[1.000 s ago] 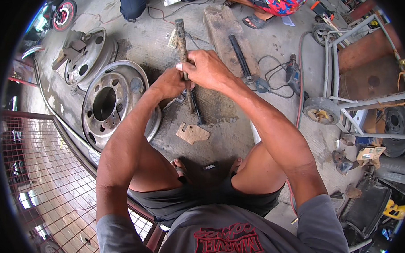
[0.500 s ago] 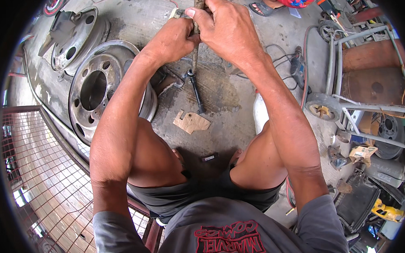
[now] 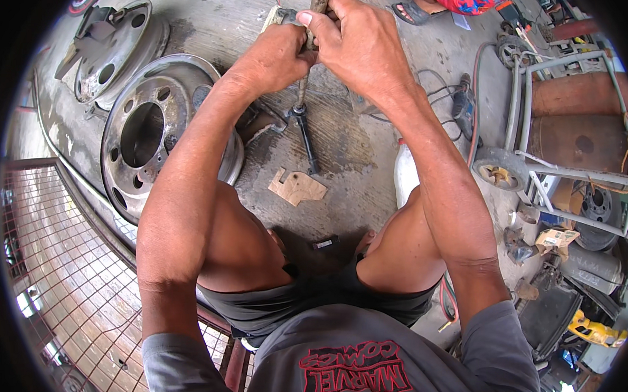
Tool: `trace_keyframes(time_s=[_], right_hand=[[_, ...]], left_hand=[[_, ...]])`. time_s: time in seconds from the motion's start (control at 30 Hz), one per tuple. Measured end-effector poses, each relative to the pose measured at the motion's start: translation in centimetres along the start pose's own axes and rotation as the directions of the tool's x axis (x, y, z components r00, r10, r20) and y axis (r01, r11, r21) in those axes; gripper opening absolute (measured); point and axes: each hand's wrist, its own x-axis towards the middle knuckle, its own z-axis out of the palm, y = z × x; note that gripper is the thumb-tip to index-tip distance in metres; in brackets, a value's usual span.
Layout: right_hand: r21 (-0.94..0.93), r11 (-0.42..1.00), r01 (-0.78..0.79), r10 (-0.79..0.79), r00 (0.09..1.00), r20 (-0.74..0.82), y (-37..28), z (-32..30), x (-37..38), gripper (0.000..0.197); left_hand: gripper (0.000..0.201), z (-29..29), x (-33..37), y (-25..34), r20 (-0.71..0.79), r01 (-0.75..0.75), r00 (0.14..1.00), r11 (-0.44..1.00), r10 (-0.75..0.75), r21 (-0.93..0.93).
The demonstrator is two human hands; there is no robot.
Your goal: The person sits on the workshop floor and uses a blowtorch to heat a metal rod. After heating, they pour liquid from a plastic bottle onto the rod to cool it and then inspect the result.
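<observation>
Rod (image 3: 304, 86), grey-brown, round, seemingly metal, above grey concrete floor (image 3: 346, 136), well inside its left edge; left hand (image 3: 276, 57) and right hand (image 3: 361, 46) grasp it, fingers curled. Judged stiff, weighty; best held mid-shaft.

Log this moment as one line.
left hand: grips rod | right hand: grips same rod | nearby floor: dark bar, cut cardboard | left side: wheel rim

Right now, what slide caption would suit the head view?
Left hand and right hand grip a long rod, a wheel rim at left.
</observation>
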Motion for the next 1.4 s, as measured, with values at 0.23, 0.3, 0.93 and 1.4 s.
trace_keyframes(time_s=[0.23, 0.3, 0.93, 1.4], right_hand=[[-0.008, 1.000, -0.014, 0.014, 1.000, 0.007, 0.2, -0.1, 0.0, 0.031], [-0.009, 1.000, -0.001, 0.001, 1.000, 0.008, 0.3, -0.1, 0.0, 0.031], [0.064, 0.988, -0.139, 0.130, 0.984, 0.123, -0.9, -2.0, -0.6, 0.032], [-0.117, 0.984, -0.133, 0.149, 0.978, 0.143, 0.4, -2.0, -0.4, 0.043]], left_hand=[[0.027, 0.0, 0.1, 0.4, 0.022, 0.041, 0.999, 0.999, -0.041, 0.021], [0.027, 0.1, 0.2, 0.1, 0.015, 0.038, 0.999, 0.999, -0.038, 0.001], [0.027, 0.0, -0.2, 1.1, 0.036, -0.014, 0.999, 0.999, 0.015, -0.036], [0.030, 1.0, 0.7, 0.1, 0.027, -0.054, 0.998, 0.997, 0.052, 0.060]])
